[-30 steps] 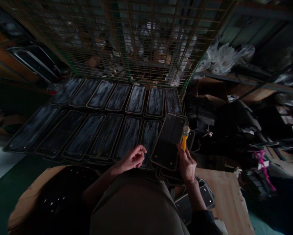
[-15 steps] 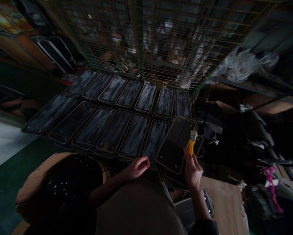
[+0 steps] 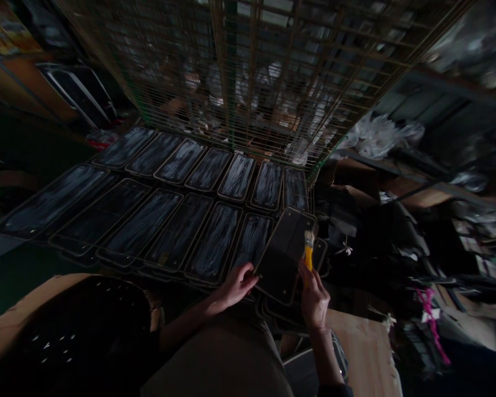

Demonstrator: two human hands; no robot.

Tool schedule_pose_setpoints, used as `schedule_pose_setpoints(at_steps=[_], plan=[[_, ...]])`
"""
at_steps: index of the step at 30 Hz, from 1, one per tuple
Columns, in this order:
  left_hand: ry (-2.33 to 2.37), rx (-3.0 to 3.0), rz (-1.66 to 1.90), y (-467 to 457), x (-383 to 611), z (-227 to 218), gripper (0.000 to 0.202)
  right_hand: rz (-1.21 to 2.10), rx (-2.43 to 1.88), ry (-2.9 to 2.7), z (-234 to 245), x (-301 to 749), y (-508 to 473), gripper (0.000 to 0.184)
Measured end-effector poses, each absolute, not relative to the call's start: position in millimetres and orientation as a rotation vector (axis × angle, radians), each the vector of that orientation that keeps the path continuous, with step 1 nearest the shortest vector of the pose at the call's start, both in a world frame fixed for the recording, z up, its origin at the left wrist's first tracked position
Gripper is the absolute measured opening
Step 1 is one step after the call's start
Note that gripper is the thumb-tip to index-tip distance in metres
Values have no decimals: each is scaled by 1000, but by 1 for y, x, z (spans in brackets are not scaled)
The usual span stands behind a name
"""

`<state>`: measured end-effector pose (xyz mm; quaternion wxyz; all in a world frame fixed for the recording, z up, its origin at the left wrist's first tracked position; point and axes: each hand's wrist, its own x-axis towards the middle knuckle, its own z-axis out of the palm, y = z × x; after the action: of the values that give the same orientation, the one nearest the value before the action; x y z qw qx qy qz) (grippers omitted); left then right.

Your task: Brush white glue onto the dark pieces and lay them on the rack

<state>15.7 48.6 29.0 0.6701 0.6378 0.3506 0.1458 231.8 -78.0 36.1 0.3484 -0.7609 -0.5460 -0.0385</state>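
Observation:
My right hand is closed around the yellow handle of a paintbrush, bristles pointing up and away from me. The brush is over a plain dark rectangular panel with rounded corners and small studs near its corners. At this panel's near left corner is my left hand, thumb and fingers pinched about the edge. Left of it and beyond lie two rows of similar panels, most streaked with a whitish coating. The plain panel lies tilted on others, overlapping the right end of the rows.
A wire mesh cage with bags and boxes inside stands behind the rows. Dark goods and clear plastic bags are on the right. Close to me are a wooden board and a cardboard-rimmed container with black contents.
My left hand has moved right to the plain panel's corner. My right hand still holds the brush over the panel. The whole view has shifted slightly.

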Motion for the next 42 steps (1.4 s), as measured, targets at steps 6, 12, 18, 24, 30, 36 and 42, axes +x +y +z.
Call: schedule_pose_setpoints(at_steps=[6,12,18,24,30,36,42], plan=[[744,1401,285,52,19,36,32,-107,-1941,-1212,83,260,-67,27],[762,1459,220,58,20,42,27,-98,-2038,-1367,100,297,-29,35],[790,1548,241,63,23,34,18,-187,-2103,-1550,97,312,-3,39],[781,1454,215,61,23,35,20,-73,-2109,-1696,105,285,-32,32],[728,1420,289,57,22,36,22,265,-2057,-1736,126,240,-84,29],[689,1428,323,55,20,26,22,646,-2019,-1581,151,216,-115,28],[683,1439,304,58,21,34,22,871,-1858,-1313,165,225,-103,30]])
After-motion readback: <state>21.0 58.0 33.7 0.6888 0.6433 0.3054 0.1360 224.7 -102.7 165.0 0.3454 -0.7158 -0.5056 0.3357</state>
